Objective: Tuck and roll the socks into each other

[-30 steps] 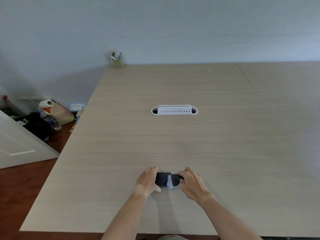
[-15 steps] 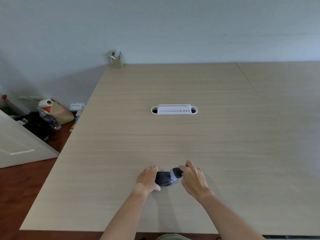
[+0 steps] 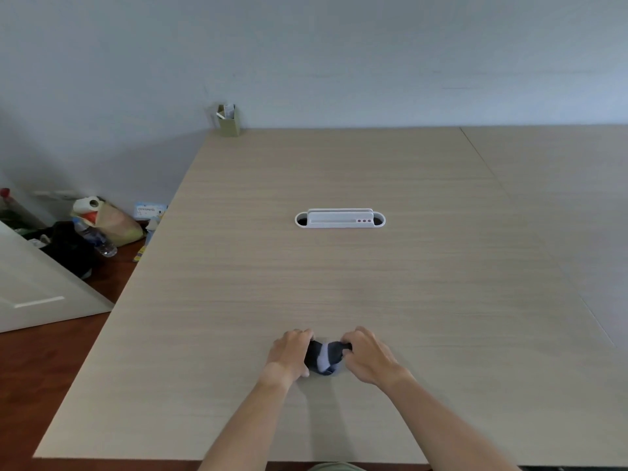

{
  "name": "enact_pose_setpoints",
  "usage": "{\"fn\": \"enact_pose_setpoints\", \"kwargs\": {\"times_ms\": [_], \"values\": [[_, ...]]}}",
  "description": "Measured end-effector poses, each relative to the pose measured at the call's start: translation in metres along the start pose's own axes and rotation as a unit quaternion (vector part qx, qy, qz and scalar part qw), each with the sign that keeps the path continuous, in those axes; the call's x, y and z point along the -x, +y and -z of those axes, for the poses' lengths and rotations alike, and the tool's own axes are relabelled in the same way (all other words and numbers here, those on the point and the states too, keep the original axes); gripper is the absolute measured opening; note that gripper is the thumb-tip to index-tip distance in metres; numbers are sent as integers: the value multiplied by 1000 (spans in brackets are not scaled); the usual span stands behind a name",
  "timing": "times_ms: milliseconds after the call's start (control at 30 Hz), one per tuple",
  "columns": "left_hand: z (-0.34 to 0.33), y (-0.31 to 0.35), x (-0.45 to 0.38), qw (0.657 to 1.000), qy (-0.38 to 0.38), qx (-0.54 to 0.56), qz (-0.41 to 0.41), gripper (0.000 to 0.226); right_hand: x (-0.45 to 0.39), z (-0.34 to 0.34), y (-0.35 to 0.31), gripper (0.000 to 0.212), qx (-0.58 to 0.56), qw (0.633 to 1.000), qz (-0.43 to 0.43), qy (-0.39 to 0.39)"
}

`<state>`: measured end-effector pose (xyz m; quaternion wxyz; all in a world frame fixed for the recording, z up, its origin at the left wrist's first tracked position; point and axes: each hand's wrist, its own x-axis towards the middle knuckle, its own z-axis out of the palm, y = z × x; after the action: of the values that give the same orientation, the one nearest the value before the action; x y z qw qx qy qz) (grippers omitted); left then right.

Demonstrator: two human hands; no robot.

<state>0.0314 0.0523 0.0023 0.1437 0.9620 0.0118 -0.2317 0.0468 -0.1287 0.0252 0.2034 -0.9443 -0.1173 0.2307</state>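
Both hands are down on the near part of the pale wood-grain worktop (image 3: 339,283), working at 1 small bundle between them. The left hand (image 3: 291,355) has its fingers curled over the left side of a dark rolled sock (image 3: 323,357), holding it against the surface. The right hand (image 3: 368,358) pinches the sock's upper right end, fingertips tucked into the dark cloth. So each grip is closed on the sock, with no slack showing on either side. The sock is dark navy or black with a pale grey band across its middle, bunched into a rounded lump that sits on the worktop, close to the near edge and roughly in line with the person's body. Both forearms are bare and come in from the bottom of the view, angling toward each other.

Farther back, well apart from the hands, a white oval cable port (image 3: 340,219) is set into the worktop, with 3 small red dots on its cover. At the far left corner against the wall stands a small olive-green holder (image 3: 228,123) with bits of paper in it. On the reddish floor to the left lie a paper bag (image 3: 114,220), a plastic bottle (image 3: 97,237) and a dark bag (image 3: 69,248), beside a white door panel (image 3: 34,294).
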Motion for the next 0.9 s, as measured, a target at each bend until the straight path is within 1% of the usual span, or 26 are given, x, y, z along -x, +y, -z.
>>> {"fn": "enact_pose_setpoints", "kwargs": {"times_ms": [67, 133, 200, 267, 300, 367, 433, 467, 500, 567, 633, 700, 800, 833, 900], "values": [[-1, 1, -1, 1000, 0, -5, -1, 60, 0, 2, -1, 15, 52, 998, -32, 6], [-2, 1, 0, 1000, 5, -6, 2, 58, -1, 5, -3, 17, 73, 995, -61, 34], [-4, 0, 0, 1000, 9, -6, 2, 58, -3, 5, -6, 18, 25, 997, -55, 43], [-4, 0, 0, 1000, 10, -1, -3, 58, -5, 3, -10, 16, -30, 999, -21, 5], [-4, 0, 0, 1000, 8, 2, -6, 58, -6, 1, -10, 15, -31, 999, -6, -20], [-2, 0, 0, 1000, 5, 0, -12, 59, -7, 1, -8, 17, 23, 999, -6, -39], [-2, 0, 0, 1000, 8, -7, -14, 59, -7, 4, -5, 19, 87, 995, -33, -20], [-2, -1, 0, 1000, 9, -9, -15, 59, -7, 7, -4, 18, 99, 994, -47, -5], [-2, -1, 0, 1000, 10, -12, -16, 59, -7, 8, -4, 17, 93, 994, -55, 8], [-2, 0, 0, 1000, 9, -15, -20, 60, -8, 8, -5, 17, 31, 998, -50, 12], [-1, 1, -1, 1000, 12, -13, -23, 57, -10, 1, -7, 14, -24, 999, -30, -21], [0, 1, -1, 1000, 11, -7, -24, 58, -9, -3, -7, 15, -2, 998, -25, -54], [2, 0, 1, 1000, 11, -8, -27, 61, -7, 7, -1, 19, 89, 993, -51, -56], [2, 0, 2, 999, 11, -9, -29, 61, -7, 11, 2, 17, 91, 993, -55, -46], [2, 1, 2, 999, 17, -11, -35, 58, -10, 15, 7, 11, 36, 998, -52, -30]]}}
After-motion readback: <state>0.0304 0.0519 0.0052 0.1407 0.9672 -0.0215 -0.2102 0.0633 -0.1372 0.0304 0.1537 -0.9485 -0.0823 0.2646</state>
